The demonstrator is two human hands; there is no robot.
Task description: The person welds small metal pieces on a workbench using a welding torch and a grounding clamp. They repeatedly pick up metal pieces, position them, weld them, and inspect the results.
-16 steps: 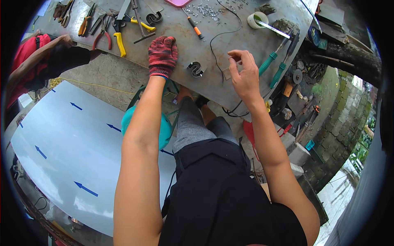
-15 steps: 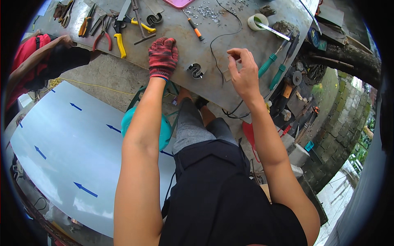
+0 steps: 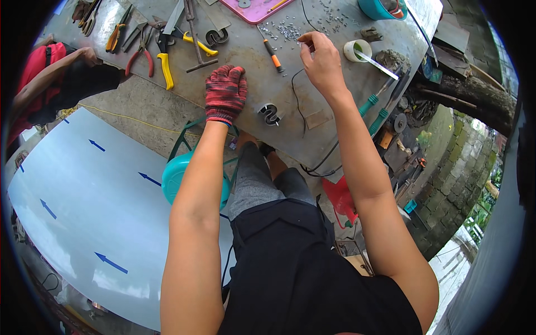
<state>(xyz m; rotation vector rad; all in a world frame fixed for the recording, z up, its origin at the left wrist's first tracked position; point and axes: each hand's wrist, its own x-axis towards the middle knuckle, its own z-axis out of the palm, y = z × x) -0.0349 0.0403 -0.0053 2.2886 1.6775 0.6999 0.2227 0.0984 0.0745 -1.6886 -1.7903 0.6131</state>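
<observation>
My left hand [image 3: 225, 94], in a red and black knit glove, rests curled into a loose fist at the table's near edge; nothing shows in it. To its right stands a small S-shaped metal piece [image 3: 271, 115], dark with a shiny rim, touched by neither hand. My bare right hand [image 3: 325, 66] hovers over the table with fingers bent, thumb and forefinger apart, and nothing visible between them. Just beyond its fingertips lie many small metal bits [image 3: 289, 30]. An orange and black screwdriver [image 3: 273, 56] lies between my hands. Farther off is a second S-shaped piece [image 3: 216, 37].
Left on the metal table are yellow-handled snips [image 3: 164, 64], red-handled pliers [image 3: 146, 58] and a T-shaped metal bar [image 3: 195, 39]. A pink tray [image 3: 254, 15], teal bowl [image 3: 382, 10] and white cup [image 3: 355, 51] stand farther back. Teal-handled tools [image 3: 378, 120] lie right. Another person [image 3: 44, 84] is at left.
My right hand has moved forward and a little left, toward the metal bits. The view has shifted, bringing more of the pink tray and the teal bowl into sight. My left hand stays curled.
</observation>
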